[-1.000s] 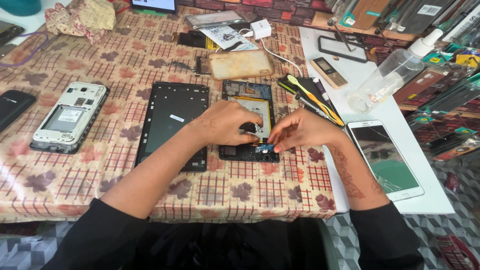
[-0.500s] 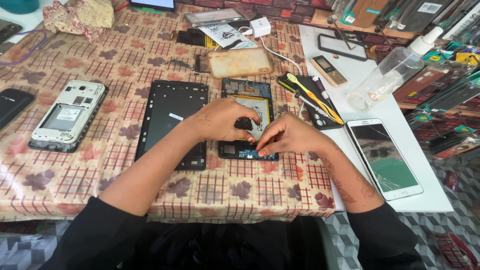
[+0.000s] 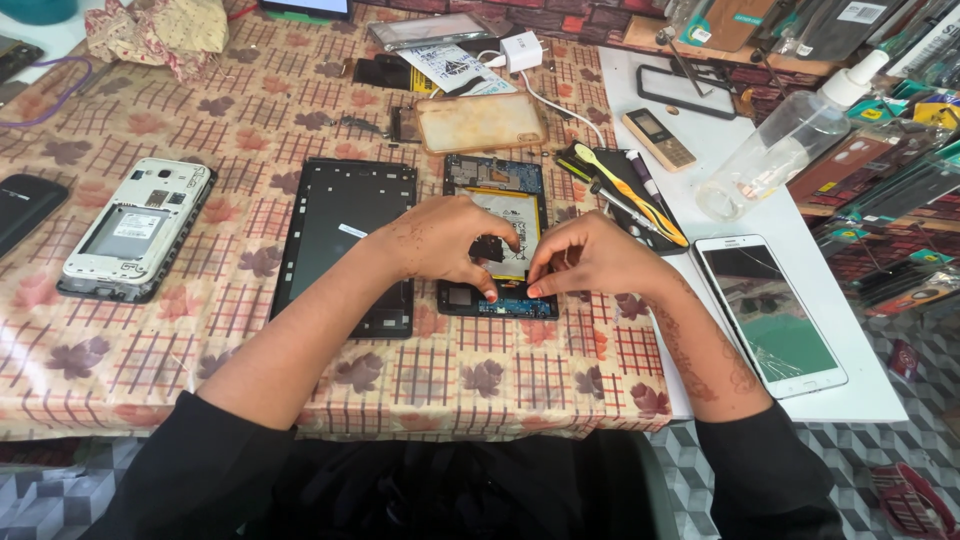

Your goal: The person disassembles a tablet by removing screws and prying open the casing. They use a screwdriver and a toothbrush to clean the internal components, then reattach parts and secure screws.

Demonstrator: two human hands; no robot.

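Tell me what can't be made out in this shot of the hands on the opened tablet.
- Head view: the tablet's lower middle is hidden by the left hand and right hand.
- What the fingertips pinch or press at the bottom edge is too small to tell.
- The phone at the left is cut off by the frame edge.
- Tools and packets on the right are cluttered and cut off by the edge.

Opened tablet body, battery exposed, lies flat on tablecloth.
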